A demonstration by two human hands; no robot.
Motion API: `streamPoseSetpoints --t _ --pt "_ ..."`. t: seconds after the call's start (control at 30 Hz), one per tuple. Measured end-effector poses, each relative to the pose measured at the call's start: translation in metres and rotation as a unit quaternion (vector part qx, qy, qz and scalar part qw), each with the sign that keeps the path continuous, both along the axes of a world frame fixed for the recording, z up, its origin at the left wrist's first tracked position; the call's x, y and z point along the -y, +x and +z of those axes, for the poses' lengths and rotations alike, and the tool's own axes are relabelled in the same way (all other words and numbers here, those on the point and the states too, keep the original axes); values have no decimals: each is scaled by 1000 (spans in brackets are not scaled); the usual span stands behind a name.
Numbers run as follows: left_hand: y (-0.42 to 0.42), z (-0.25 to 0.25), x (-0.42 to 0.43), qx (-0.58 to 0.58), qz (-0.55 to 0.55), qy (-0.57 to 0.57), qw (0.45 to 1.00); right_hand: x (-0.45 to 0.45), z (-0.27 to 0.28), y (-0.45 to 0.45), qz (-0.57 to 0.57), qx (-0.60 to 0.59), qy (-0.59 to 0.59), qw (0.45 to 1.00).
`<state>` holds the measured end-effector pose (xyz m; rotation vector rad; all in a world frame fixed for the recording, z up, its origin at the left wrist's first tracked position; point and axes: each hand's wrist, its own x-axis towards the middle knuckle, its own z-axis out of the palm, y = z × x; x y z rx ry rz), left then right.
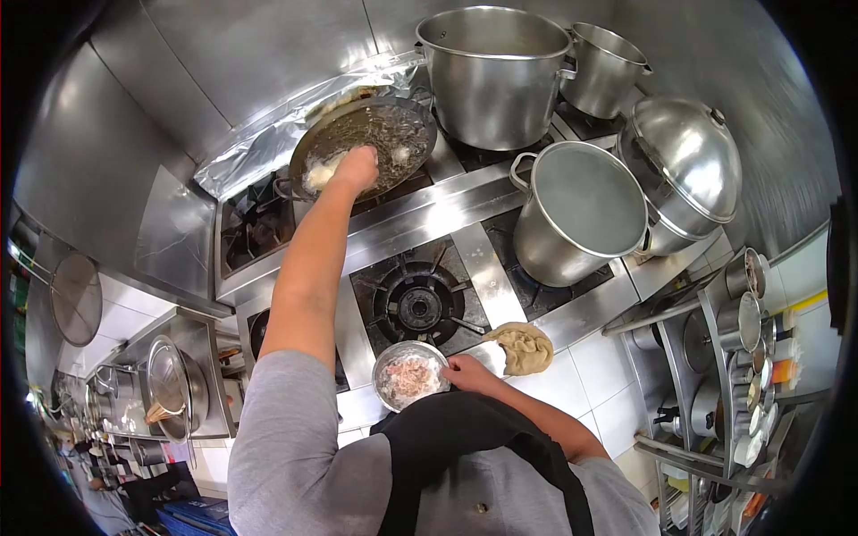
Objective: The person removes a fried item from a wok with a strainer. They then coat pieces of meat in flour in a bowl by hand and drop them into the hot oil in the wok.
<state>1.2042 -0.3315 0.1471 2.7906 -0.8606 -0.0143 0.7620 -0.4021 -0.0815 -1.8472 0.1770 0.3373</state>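
Note:
My left hand (359, 168) reaches over a large dark wok (299, 143) of bubbling oil, its fingers drawn together; what is between them cannot be made out. Beside these fingers, pale battered food (323, 171) lies at the wok's left side, and a smaller pale piece (400, 154) floats to the right. Close to my body, my right hand (472, 374) grips the rim of a small metal bowl (379, 386). Inside the bowl is a pinkish food mixture (410, 376) with white powder or batter around it.
A bare burner (419, 307) lies between wok and bowl. Tall pots (490, 98) and a liquid-filled pot (581, 223) stand right, near a domed lid (688, 156). A tan cloth (523, 348) is beside my right hand. Shelves (715, 375) hold containers; a strainer (167, 384) is left.

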Motion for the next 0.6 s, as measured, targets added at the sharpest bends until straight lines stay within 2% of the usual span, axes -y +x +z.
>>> streamPoseSetpoints --t 0.1,0.2,0.33,0.37,0.43,0.5,0.57,0.6 --pt "8 -4 0 -13 -15 15 1000 -1 -1 -1 -1 0 6 1000" --pt "-1 8 -13 13 0 -31 999 -4 0 -2 -4 7 4 1000" --pt "-58 60 -62 180 -78 -205 959 -8 -4 -2 -13 -1 -18 1000" --pt "-87 70 -77 170 -67 -229 956 -7 3 -1 -13 -39 -12 999" --pt "-133 69 -106 163 -70 -196 964 -7 6 -1 -12 -8 -17 1000" --pt "-185 48 -126 100 -89 -210 968 -7 4 1 -4 -8 -30 1000" --pt "-232 7 -146 30 -123 -149 981 -8 18 5 -1 -48 -31 998" --pt "-256 -9 -151 -62 -117 -123 984 -7 15 8 1 -52 -31 998"
